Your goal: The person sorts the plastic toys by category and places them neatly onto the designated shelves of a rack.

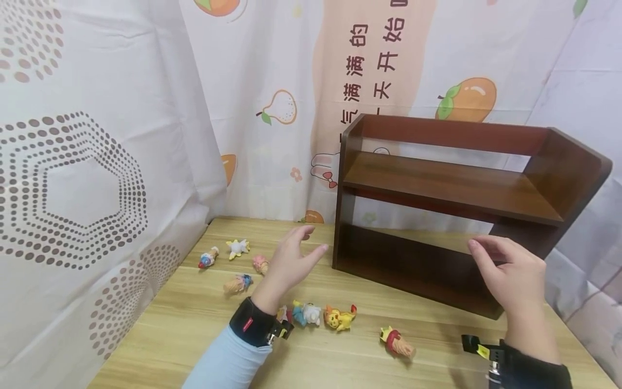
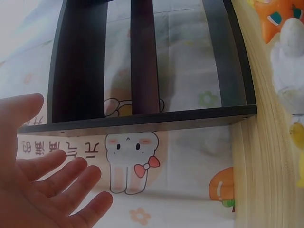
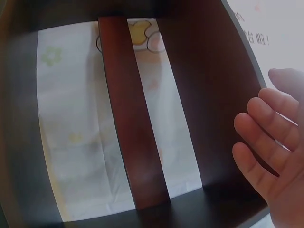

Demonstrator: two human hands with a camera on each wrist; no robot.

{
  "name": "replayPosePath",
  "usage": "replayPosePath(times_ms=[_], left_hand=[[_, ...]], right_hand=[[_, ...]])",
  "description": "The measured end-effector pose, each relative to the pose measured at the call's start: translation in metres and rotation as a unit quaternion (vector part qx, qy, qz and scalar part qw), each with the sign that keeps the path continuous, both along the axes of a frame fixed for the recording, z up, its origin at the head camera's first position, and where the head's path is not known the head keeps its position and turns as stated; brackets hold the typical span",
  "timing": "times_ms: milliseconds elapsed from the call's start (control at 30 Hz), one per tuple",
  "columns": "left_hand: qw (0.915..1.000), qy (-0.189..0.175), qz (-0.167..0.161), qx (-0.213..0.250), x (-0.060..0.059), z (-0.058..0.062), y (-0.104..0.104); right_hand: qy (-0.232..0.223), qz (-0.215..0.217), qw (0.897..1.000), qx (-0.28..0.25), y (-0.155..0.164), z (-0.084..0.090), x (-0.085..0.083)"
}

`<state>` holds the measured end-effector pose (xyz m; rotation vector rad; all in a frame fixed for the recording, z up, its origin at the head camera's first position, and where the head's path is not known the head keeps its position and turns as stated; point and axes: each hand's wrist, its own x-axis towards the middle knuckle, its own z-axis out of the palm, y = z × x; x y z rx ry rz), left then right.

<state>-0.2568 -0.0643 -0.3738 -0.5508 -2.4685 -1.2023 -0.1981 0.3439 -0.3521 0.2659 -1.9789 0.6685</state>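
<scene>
Head view: dark brown wooden shelf (image 1: 457, 189) standing on light wood table (image 1: 184, 319), toward right rear, against fruit-print curtain (image 1: 272, 108). Left hand (image 1: 291, 265) raised just left of shelf's left side panel, fingers straight and spread, gripping nothing, not touching shelf. Right hand (image 1: 510, 275) raised in front of shelf's lower right end, fingers loosely extended, holding nothing; contact with shelf not clear. Small toy figures on table: white star-shaped one (image 1: 237, 248), yellow one (image 1: 340, 317), red-and-orange one (image 1: 397, 342), several more between, well apart from shelf.

Left wrist view only: open palm (image 2: 42, 190) near shelf's side panel edge (image 2: 142, 121), clear gap between; white bunny with red bow printed on curtain (image 2: 127, 161); blurred figures at right edge.

Right wrist view only: shelf interior, middle board (image 3: 133, 118), right fingers (image 3: 259, 142) relaxed, just beside inner side panel.

Writing: Chinese characters on curtain (image 1: 374, 59), readable "满的" and "天开始"; rest cut off.
</scene>
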Motion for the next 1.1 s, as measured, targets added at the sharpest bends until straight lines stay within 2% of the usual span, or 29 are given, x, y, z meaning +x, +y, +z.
replayPosePath(times_ms=[167,333,633,933,1100], left_hand=[[0.9999,-0.011,0.005,-0.003,-0.004,0.001,0.006],[0.9999,-0.015,-0.004,-0.002,-0.010,0.002,0.011],[0.9998,-0.019,-0.005,-0.007,-0.020,0.007,0.021],[0.9998,-0.017,-0.002,-0.010,-0.027,0.007,0.029],[0.9997,-0.024,0.001,-0.006,-0.032,0.008,0.034]], right_hand=[[-0.013,-0.036,0.999,-0.024,0.012,0.000,0.003],[-0.035,-0.075,0.996,-0.046,0.018,-0.001,0.006],[-0.001,-0.088,0.992,-0.092,0.031,-0.004,0.004],[0.018,-0.139,0.984,-0.114,0.039,-0.006,0.008],[-0.013,-0.166,0.976,-0.138,0.041,-0.007,0.008]])
